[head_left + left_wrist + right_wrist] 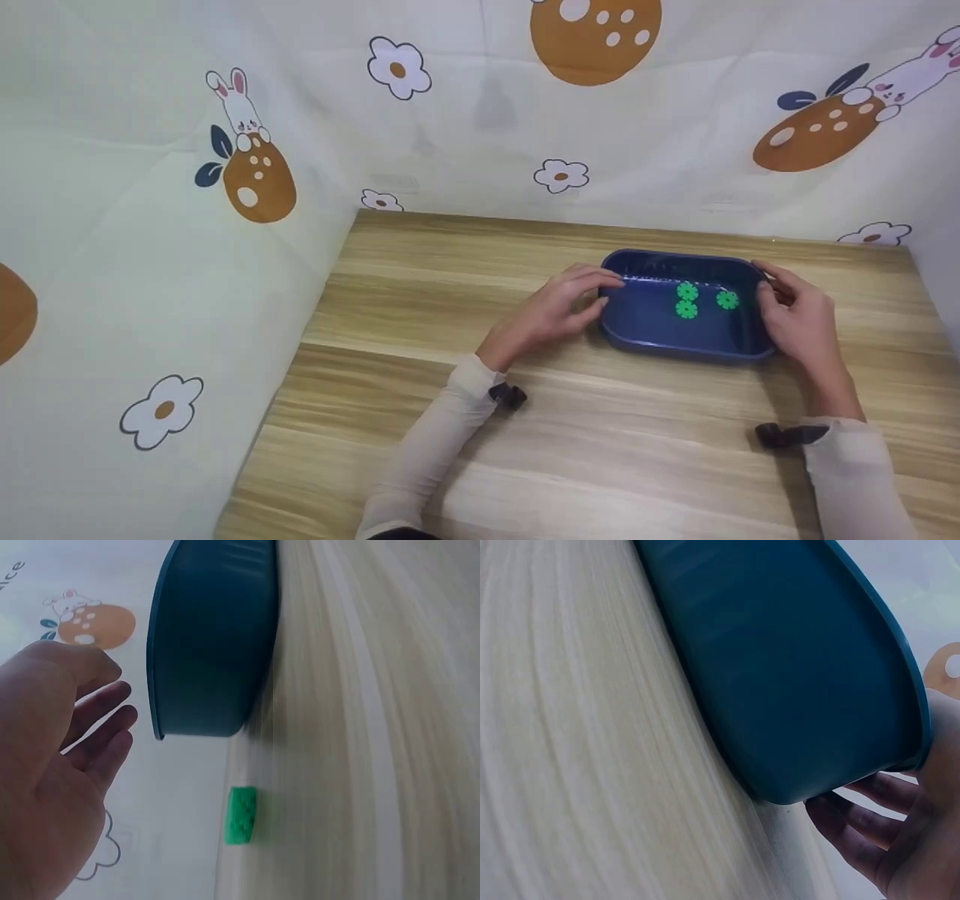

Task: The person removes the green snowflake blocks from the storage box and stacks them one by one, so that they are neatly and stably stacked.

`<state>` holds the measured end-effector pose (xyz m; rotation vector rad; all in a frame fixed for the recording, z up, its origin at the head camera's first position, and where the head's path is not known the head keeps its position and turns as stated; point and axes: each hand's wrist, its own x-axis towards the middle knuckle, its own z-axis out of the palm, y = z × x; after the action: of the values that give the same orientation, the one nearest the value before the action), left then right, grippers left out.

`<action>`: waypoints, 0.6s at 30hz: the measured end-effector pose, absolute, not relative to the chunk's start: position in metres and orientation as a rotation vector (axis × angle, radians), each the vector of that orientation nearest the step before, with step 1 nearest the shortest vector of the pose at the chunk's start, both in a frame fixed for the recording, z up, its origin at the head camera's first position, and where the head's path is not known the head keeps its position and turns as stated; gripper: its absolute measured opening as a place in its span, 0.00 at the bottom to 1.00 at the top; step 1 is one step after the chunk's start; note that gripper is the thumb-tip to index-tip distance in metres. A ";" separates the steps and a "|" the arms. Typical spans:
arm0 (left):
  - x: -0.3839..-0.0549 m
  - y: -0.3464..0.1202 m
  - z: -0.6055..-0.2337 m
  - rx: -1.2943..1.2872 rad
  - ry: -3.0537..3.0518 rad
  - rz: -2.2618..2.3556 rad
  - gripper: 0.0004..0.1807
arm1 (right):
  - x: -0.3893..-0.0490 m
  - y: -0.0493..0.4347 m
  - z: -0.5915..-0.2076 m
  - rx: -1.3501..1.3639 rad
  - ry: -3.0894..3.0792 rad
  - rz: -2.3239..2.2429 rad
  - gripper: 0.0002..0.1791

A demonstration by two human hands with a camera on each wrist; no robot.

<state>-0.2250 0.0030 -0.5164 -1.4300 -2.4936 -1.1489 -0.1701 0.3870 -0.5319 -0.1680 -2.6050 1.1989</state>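
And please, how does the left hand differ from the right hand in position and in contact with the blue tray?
The left hand is at the left end of the blue tray, while the right hand is at its right end. The right hand grips the tray; the left hand, its fingers relaxed, appears apart from it in the left wrist view. Both come out of pale sleeves.

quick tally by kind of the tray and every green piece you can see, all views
blue tray: 1
green notched discs, inside the tray: 3
green block-like piece, outside the tray, seen only in the left wrist view: 1
total: 5
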 end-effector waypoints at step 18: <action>-0.224 0.064 -0.507 -1.490 -2.622 -1.043 0.20 | -0.171 0.383 -0.532 -0.190 -2.580 1.204 0.22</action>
<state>-0.2238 0.0642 -0.5069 -1.4904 -2.6224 -1.0428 -0.1713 0.3833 -0.5321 -0.1905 -2.5804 1.2036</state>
